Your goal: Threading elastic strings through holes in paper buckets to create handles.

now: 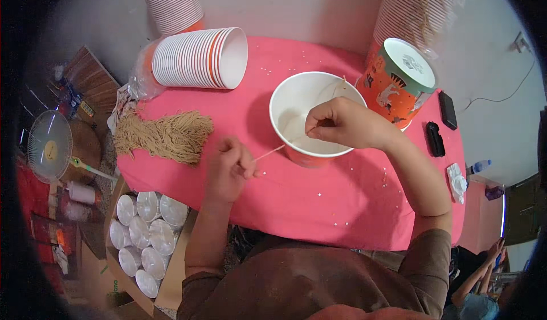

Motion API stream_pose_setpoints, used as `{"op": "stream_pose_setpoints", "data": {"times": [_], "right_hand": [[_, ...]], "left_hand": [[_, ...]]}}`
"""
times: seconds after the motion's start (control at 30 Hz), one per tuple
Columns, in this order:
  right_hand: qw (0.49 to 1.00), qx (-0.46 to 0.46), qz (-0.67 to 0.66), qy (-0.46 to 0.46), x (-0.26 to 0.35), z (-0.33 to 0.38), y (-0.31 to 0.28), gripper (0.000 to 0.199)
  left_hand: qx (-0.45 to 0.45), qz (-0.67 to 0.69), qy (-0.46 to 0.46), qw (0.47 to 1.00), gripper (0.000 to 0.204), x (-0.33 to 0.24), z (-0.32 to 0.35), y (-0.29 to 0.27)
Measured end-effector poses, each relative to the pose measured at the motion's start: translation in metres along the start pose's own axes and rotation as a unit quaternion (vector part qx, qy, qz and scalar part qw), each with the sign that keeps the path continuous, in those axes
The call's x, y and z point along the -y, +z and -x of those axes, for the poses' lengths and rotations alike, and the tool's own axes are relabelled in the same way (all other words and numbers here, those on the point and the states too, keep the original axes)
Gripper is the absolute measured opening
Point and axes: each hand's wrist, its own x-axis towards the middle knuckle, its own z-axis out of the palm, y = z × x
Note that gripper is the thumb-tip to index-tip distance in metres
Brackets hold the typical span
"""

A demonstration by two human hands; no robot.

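Note:
A white paper bucket [316,83] with an orange outside stands on the pink cloth, its mouth tilted toward me. My right hand [345,123] reaches over its rim, thumb and finger pinched together inside; what they hold, if anything, is too small to make out. My left hand [227,169], slightly blurred, is closed on a thin tan cord [268,153] to the bucket's left. That cord runs taut to the bucket's near left wall. At the far right of the rim, another bit of cord [343,82] pokes up.
A bundle of tan cords [165,136] lies left, below a stack of nested buckets [191,59]. An upturned orange bucket [396,83] stands right, near black cases [435,139] and a tissue [457,183]. A carton [156,297] of wrapped cups sits lower left. Small white dots scatter the pink tablecloth [285,206].

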Motion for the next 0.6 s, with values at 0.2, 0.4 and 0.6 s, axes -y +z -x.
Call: {"op": "stream_pose_setpoints", "data": {"times": [0.2,0.4,0.6], "right_hand": [[0.999,0.005,0.028,0.015,0.006,-0.001,0.004,0.008],[0.999,-0.011,0.04,-0.028,0.008,-0.004,0.011,0.014],[0.998,-0.026,0.05,-0.039,0.013,0.0,0.011,0.013]], "left_hand": [[-0.046,-0.462,0.034,0.885,0.017,0.022,-0.003,0.023],[-0.028,-0.686,0.19,0.702,0.014,0.026,-0.011,0.048],[-0.047,-0.682,0.17,0.709,0.011,0.031,-0.01,0.051]]}}
